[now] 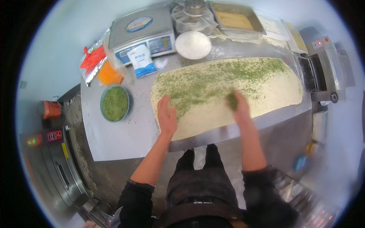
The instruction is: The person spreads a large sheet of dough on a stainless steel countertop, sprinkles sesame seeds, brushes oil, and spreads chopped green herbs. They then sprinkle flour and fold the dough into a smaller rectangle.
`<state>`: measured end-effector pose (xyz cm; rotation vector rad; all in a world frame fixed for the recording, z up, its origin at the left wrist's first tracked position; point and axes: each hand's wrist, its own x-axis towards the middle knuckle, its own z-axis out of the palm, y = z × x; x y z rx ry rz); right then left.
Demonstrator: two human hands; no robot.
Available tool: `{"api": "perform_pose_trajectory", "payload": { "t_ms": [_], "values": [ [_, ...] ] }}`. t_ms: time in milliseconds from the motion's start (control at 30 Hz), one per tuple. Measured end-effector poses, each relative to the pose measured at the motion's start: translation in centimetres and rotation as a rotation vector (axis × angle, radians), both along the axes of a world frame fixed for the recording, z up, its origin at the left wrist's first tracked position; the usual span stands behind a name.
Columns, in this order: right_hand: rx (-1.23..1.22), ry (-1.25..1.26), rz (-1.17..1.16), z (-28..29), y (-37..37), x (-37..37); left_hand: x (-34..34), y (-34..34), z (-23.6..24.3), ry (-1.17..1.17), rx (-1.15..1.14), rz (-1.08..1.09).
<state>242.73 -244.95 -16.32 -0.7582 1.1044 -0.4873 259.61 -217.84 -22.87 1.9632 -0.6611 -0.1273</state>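
A long sheet of pale rolled dough lies across the metal table. Green chopped herbs cover much of its far half, while the near strip is mostly bare. Over the dough's left end is my left hand, its fingers apart and nothing held in them. My right hand, a little blurred, is above the middle of the dough, closed around a clump of green chopped herbs. To the left of the dough stands a round bowl filled with the same green herbs.
At the back stand a digital scale, a white packet, a white bowl and a metal tray. An orange scraper lies near the left edge. A machine adjoins the table's right end; an oven stands left.
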Motion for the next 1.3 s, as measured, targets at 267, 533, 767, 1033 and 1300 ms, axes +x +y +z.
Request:
{"api": "perform_pose_trajectory", "payload": {
  "t_ms": [267,533,767,1033,1300],
  "values": [
    [0.017,-0.313,-0.315,-1.8,-12.2,-4.2,-0.3,-6.2,0.0,-0.173,0.342,-0.292],
    [0.033,-0.298,-0.063,-3.2,-18.1,-6.5,-4.2,-14.0,0.1,-0.306,0.603,-0.288],
    [0.089,-0.242,-0.055,-3.1,-25.8,-12.5,-9.9,-25.8,-0.6,-0.333,0.666,-0.261],
    [-0.155,-0.055,-0.141,-3.9,-41.4,-15.3,-16.4,-42.7,-0.4,-0.368,0.631,-0.427],
    [-0.399,-0.061,-0.368,-4.3,-51.5,-22.5,-20.5,-53.9,0.3,-0.371,0.707,-0.431]
  ]
}}
